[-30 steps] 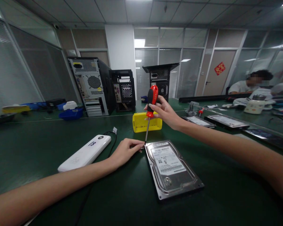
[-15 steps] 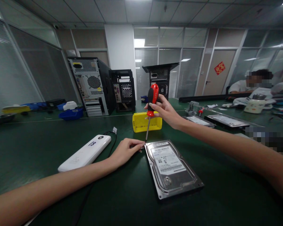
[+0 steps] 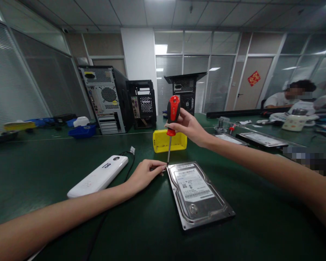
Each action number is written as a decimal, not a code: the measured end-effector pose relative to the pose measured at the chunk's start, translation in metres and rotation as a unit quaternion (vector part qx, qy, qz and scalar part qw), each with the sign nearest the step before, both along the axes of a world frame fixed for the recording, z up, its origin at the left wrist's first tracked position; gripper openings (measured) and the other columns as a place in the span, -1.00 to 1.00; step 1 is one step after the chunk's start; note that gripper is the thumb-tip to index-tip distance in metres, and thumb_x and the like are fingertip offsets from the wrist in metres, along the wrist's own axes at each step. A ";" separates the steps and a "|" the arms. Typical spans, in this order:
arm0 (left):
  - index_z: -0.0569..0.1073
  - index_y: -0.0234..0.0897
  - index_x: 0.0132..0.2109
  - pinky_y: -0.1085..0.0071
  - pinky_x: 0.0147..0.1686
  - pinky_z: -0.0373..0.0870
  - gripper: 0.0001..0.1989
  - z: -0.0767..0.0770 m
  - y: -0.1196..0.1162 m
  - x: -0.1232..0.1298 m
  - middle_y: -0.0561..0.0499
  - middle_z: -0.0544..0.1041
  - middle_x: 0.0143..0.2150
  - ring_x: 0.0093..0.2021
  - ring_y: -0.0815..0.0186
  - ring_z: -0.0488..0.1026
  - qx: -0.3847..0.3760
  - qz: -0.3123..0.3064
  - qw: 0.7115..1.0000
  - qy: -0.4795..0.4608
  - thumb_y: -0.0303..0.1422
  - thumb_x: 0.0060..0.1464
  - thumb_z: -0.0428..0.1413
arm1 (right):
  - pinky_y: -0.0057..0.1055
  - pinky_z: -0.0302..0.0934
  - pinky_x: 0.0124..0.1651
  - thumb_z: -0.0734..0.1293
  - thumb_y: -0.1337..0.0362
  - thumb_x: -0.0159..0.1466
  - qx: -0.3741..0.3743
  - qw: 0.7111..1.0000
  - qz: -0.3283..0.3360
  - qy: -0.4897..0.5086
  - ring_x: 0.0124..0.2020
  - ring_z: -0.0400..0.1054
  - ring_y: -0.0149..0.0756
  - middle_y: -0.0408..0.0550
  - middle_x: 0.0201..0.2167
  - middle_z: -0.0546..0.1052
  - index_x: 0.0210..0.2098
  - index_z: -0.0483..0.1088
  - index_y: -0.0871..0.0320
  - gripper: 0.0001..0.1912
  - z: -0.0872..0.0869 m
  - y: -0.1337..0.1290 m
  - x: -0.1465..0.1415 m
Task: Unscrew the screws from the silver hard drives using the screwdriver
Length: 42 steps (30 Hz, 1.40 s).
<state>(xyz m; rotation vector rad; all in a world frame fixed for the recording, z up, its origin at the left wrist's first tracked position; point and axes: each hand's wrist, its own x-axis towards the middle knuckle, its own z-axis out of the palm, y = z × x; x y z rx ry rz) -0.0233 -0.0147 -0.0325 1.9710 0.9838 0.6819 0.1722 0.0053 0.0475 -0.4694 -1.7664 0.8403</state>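
A silver hard drive (image 3: 196, 195) with a white label lies flat on the green table, label side up. At its far left corner, the closed thumb and fingers of my left hand (image 3: 145, 175) press against the edge. My right hand (image 3: 191, 127) grips the red and black handle of a screwdriver (image 3: 173, 112). The screwdriver stands nearly upright, its tip down on that same corner beside my left fingertips. Too small to make out is the screw under the tip. Just behind, a yellow bin (image 3: 170, 146) faces me with its open side.
A white power bank (image 3: 97, 177) with a cable lies left. Computer cases (image 3: 105, 98) stand at the back, with a blue tray (image 3: 82, 131) nearby. More hard drives (image 3: 262, 139) lie to the right, near a jug (image 3: 295, 119). A person (image 3: 279, 98) sits at far right.
The screwdriver handle has turned and shifted slightly left, and my right fingers have changed their grip on it. My left hand and the hard drive stay put.
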 end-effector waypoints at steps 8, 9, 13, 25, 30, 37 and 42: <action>0.52 -0.32 -0.08 0.38 -0.16 0.39 -0.70 -0.001 0.000 0.003 -0.04 0.58 -0.15 -0.14 0.20 0.49 -0.002 0.012 1.000 -0.023 -0.27 0.09 0.08 | -0.33 0.34 -0.14 0.47 0.24 -0.01 0.024 0.999 -0.017 -0.041 -0.25 0.40 -0.33 -0.14 -0.32 0.46 -0.21 0.26 0.19 -0.57 0.009 0.007 -0.007; 0.52 -0.33 -0.08 0.38 -0.15 0.39 -0.70 -0.001 0.000 0.003 -0.05 0.58 -0.15 -0.14 0.20 0.49 -0.001 0.016 0.999 -0.028 -0.26 0.08 0.10 | -0.34 0.35 -0.16 0.47 0.24 -0.01 0.020 0.999 -0.011 -0.044 -0.26 0.40 -0.34 -0.15 -0.33 0.46 -0.22 0.25 0.18 -0.57 0.009 0.008 -0.008; 0.54 -0.36 -0.16 0.39 -0.13 0.40 -0.71 -0.002 0.000 0.005 -0.08 0.58 -0.16 -0.13 0.19 0.51 0.009 0.027 0.999 -0.042 -0.26 0.01 0.17 | -0.36 0.35 -0.19 0.47 0.24 0.01 0.011 0.999 -0.005 -0.049 -0.27 0.41 -0.32 -0.14 -0.33 0.44 -0.17 0.18 0.17 -0.51 0.010 0.012 -0.010; 0.55 -0.41 -0.26 0.49 -0.35 0.45 -0.80 -0.003 0.001 0.009 -0.06 0.60 -0.34 -0.35 0.29 0.54 0.045 0.037 0.997 -0.058 -0.33 0.02 0.17 | -0.33 0.33 -0.14 0.37 0.28 0.15 0.173 0.978 0.001 -0.115 -0.20 0.34 -0.34 0.01 0.04 0.18 0.21 -0.16 0.04 -0.22 0.022 0.006 -0.012; 0.54 -0.41 -0.25 0.49 -0.36 0.45 -0.80 -0.003 0.001 0.008 -0.06 0.60 -0.35 -0.36 0.29 0.54 0.049 0.032 0.997 -0.057 -0.34 0.03 0.16 | -0.38 0.34 -0.17 0.37 0.29 0.14 0.157 0.982 -0.002 -0.108 -0.22 0.33 -0.34 -0.06 -0.08 0.22 0.17 -0.10 0.01 -0.28 0.022 0.007 -0.013; 0.54 -0.41 -0.24 0.48 -0.34 0.45 -0.79 -0.002 0.001 0.009 -0.06 0.60 -0.33 -0.34 0.27 0.55 0.056 0.030 0.997 -0.051 -0.32 0.04 0.16 | -0.41 0.34 -0.21 0.37 0.34 0.13 0.158 0.983 -0.003 -0.098 -0.26 0.34 -0.38 -0.08 -0.10 0.21 0.15 -0.06 0.03 -0.29 0.022 0.004 -0.011; 0.54 -0.41 -0.25 0.47 -0.33 0.44 -0.79 -0.003 0.001 0.009 -0.06 0.60 -0.34 -0.34 0.27 0.54 0.059 0.029 0.997 -0.046 -0.32 0.05 0.14 | -0.37 0.35 -0.20 0.41 0.30 0.10 0.138 0.986 -0.007 -0.096 -0.28 0.36 -0.38 -0.10 -0.14 0.27 0.13 -0.02 0.03 -0.29 0.025 0.000 -0.012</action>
